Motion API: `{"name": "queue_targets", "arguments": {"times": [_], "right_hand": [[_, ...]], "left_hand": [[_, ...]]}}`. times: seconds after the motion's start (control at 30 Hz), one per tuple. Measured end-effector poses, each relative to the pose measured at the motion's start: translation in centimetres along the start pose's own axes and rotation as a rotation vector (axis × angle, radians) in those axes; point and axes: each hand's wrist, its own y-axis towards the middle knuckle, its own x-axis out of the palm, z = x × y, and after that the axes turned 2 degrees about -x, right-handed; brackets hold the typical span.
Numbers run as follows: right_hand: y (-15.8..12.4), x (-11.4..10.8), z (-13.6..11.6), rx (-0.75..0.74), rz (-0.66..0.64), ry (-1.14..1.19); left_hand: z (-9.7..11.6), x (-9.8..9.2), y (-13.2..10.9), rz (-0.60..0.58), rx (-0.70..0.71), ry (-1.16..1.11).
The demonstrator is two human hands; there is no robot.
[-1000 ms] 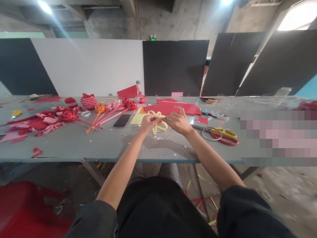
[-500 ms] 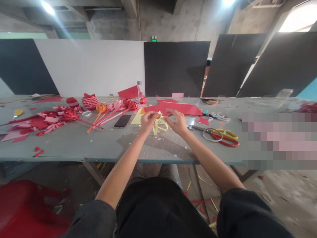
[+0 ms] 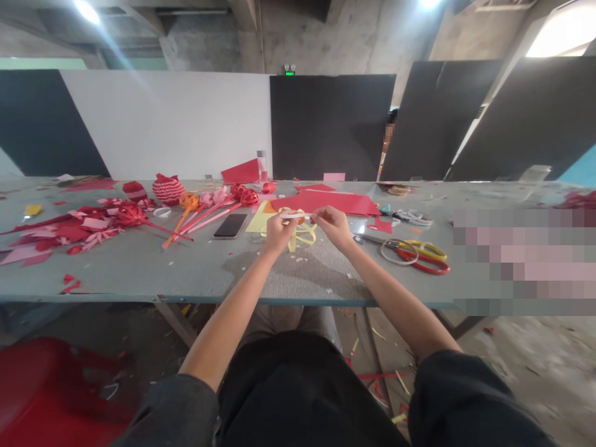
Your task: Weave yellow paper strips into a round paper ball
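A narrow white strip (image 3: 298, 216) stretches between my two hands above the table. My left hand (image 3: 278, 231) has its fingers closed at the strip's left part, and my right hand (image 3: 333, 226) pinches the right end. Just under them lies a looped shape of yellow paper strips (image 3: 307, 236), partly covered by my fingers. An orange piece (image 3: 301, 220) shows behind the white strip; I cannot make out its form. Behind my left hand is a yellow paper sheet (image 3: 257, 218), and red paper sheets (image 3: 326, 202) lie beyond both hands.
Left of my hands lie a phone (image 3: 230, 226), paper flowers on sticks (image 3: 205, 217) and a pile of red and pink paper (image 3: 97, 225). To the right are large scissors (image 3: 426, 259) with a white tape ring (image 3: 399, 252). The table's front edge (image 3: 298, 303) runs close to me.
My right hand has moved slightly left and its fingers have closed on the white strip. The strip, earlier a small white bit at my left fingertips, now spans both hands.
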Motion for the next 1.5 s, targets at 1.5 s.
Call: {"name": "queue_targets", "arguments": {"times": [1.5], "right_hand": [[-0.9, 0.8, -0.4, -0.139, 0.078, -0.191]], "left_hand": [[0.7, 0.2, -0.6, 0.061, 0.052, 0.108]]}}
